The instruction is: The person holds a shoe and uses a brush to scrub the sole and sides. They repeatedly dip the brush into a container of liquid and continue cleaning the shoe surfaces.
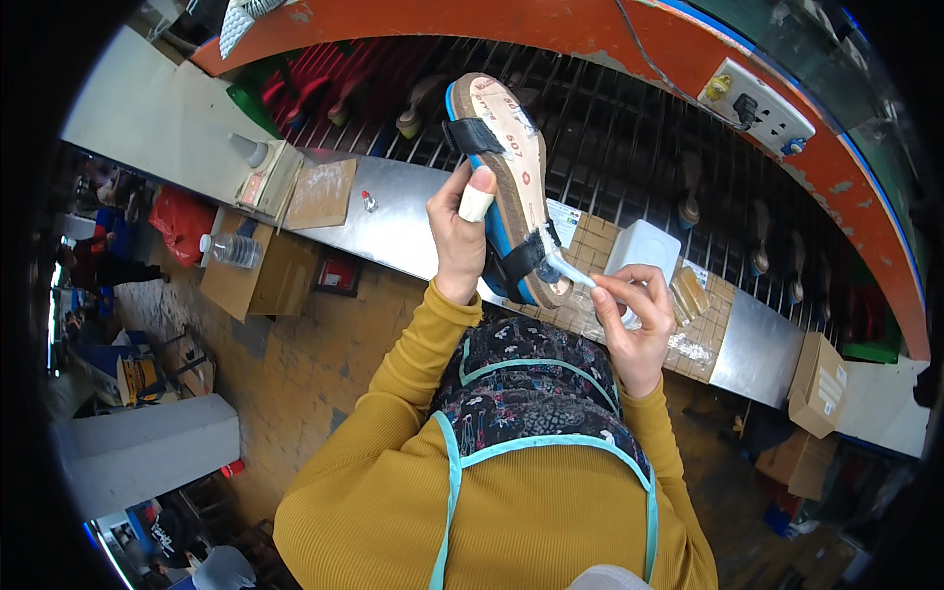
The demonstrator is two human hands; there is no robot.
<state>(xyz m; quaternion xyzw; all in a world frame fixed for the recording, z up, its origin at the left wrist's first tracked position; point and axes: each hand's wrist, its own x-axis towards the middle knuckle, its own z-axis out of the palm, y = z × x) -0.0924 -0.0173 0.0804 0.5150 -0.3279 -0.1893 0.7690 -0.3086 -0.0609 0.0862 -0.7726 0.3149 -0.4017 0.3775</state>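
A sandal point(519, 162) on a blue-edged form is held sole side up, its pale bottom board facing me. Dark straps fold over the edge of that board at both ends. My left hand point(460, 231) is wrapped round its left side, with a pale cover on the thumb. Pinched in the fingers of my right hand point(637, 320) is a slim whitish brush-like tool point(570, 270). Its tip rests on the dark strap point(526, 261) at the sandal's near end. Just beyond my right hand stands a white plastic container point(644, 246).
Behind the bench runs a rack of metal rods point(619, 128) with several shoe pieces on it, bordered by an orange rim point(551, 31). A socket strip point(757, 106) is fixed there. Cardboard boxes point(818, 383) flank the right side; a plastic bottle point(231, 250) lies on a carton at left.
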